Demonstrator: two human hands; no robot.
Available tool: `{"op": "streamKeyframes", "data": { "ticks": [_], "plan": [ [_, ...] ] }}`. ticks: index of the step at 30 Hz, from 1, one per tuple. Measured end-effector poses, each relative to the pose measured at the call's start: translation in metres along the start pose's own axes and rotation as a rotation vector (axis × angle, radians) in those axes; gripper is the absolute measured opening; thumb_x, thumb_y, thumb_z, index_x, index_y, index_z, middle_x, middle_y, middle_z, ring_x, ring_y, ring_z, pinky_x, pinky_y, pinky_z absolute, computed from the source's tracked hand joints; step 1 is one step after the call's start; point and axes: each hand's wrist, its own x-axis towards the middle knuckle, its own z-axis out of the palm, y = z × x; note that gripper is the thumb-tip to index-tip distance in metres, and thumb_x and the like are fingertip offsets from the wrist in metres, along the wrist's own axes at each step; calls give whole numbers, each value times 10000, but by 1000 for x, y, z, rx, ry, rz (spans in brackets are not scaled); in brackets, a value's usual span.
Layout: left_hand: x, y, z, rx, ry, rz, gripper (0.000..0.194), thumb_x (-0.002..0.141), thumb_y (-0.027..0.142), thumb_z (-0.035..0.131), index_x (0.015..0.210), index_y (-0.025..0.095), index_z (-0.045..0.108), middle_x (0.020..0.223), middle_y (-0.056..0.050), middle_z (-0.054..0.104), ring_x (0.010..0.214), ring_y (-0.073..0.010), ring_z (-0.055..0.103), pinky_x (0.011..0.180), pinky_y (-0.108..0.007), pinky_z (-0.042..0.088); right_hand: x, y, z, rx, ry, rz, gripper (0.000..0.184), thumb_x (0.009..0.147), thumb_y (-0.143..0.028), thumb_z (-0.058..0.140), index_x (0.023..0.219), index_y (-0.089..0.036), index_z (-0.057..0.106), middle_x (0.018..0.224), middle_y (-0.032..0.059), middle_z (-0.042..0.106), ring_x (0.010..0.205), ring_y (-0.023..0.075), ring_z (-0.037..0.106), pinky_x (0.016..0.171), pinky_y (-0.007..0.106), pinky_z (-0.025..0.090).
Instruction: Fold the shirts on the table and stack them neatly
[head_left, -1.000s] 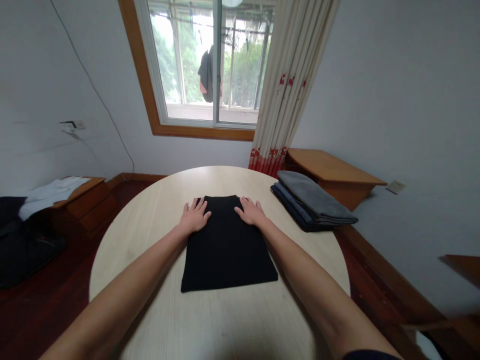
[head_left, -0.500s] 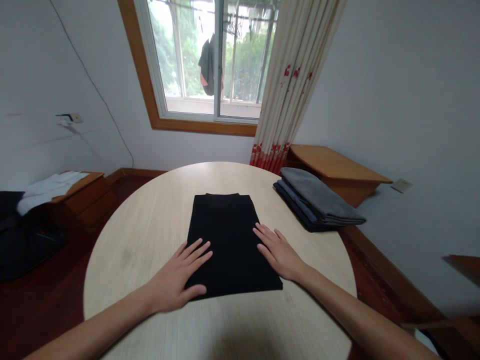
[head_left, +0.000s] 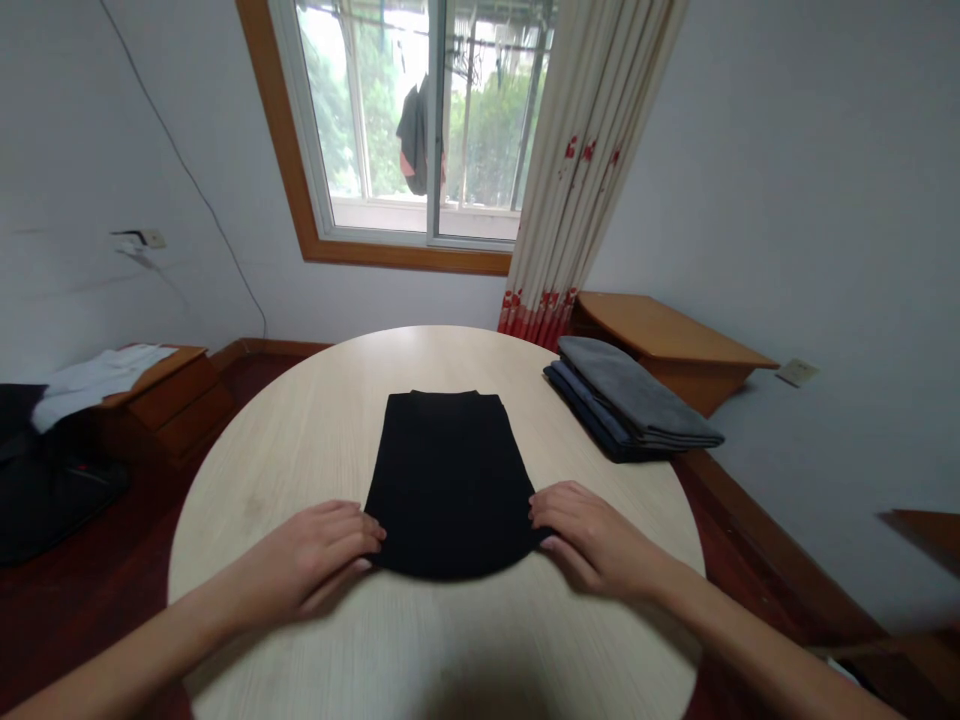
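Observation:
A black folded garment (head_left: 450, 470), perhaps a shirt, lies on the round pale wooden table (head_left: 270, 440), its narrower end and a small raised strip like a collar edge pointing toward the window. My left hand (head_left: 319, 555) pinches its near left corner, thumb below and fingers on top. At the near right corner, my right hand (head_left: 592, 535) grips the cloth the same way. Between the two hands the near edge bows in a curve and looks slightly lifted.
To the right on the table rests a stack of folded grey and dark blue clothes (head_left: 637, 400). Behind it stands a wooden desk (head_left: 675, 325) beside a patterned curtain (head_left: 577, 180). On the left, a low wooden cabinet (head_left: 180, 400) bears white cloth (head_left: 105, 375).
Both hands lay flat with fingers spread on the garment; they have moved to its near corners and closed on them. The straight near edge has become curved.

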Motion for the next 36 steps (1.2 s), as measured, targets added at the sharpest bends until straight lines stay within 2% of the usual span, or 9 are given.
{"op": "streamKeyframes", "data": {
  "ticks": [4,6,8,11,16,20,28,31,36],
  "plan": [
    [46,-38,-48,-16,71,-241,308,962,389,441,1024,256,712,964,-61,753,901,-213,698,853,-350,560,50,21,-41,-45,111,153,305,957,-337,443,1047,-201,701,1012,119,714,967,259,636,910,416,484],
    [75,-72,-57,29,183,-379,382,944,473,430,995,223,714,967,-78,748,913,-234,687,873,-369,550,83,42,-51,-52,199,286,325,964,-339,447,1110,-176,687,1043,115,720,966,257,642,901,388,483],
    [98,-105,-51,45,259,-527,411,938,462,415,1041,192,706,1011,-88,745,930,-240,683,886,-378,545,113,62,-48,-52,289,444,373,984,-305,422,1243,-135,630,1088,125,720,977,246,652,890,353,482],
    [111,-131,-20,54,282,-712,477,925,407,439,1268,128,619,1243,-149,681,1058,-262,669,943,-399,529,139,74,-28,-84,207,644,549,984,-351,476,1468,-93,445,1273,173,661,1098,271,643,955,351,456],
    [105,-96,46,184,124,-508,492,990,442,395,1362,181,585,1456,-114,560,1365,-268,481,1174,-466,329,148,41,20,-218,115,551,557,998,-429,441,1482,-155,468,1458,173,533,1298,312,525,1078,422,376],
    [98,-70,77,237,0,-464,600,988,542,413,1494,224,467,1586,-92,401,1495,-306,291,1221,-573,157,150,23,50,-203,24,430,584,1015,-510,387,1498,-191,458,1575,126,410,1458,287,346,1186,475,239],
    [65,-88,65,260,-113,-555,575,1027,515,298,1525,261,430,1607,-71,345,1513,-284,253,1209,-575,166,113,42,64,-254,-5,566,612,1046,-486,256,1542,-150,381,1628,115,294,1526,284,208,1208,536,172],
    [90,-85,60,270,-92,-564,569,1031,495,281,1493,234,484,1610,-79,336,1516,-296,243,1210,-577,156,129,35,57,-316,22,571,597,1040,-466,278,1482,-116,474,1590,157,365,1503,317,261,1206,560,143],
    [147,-89,75,249,-67,-576,565,1044,438,228,1532,223,416,1625,-72,309,1520,-276,236,1213,-559,181,178,41,56,-328,55,381,534,1026,-335,315,1523,-165,414,1615,94,337,1513,242,245,1228,489,125]
  ]
}}
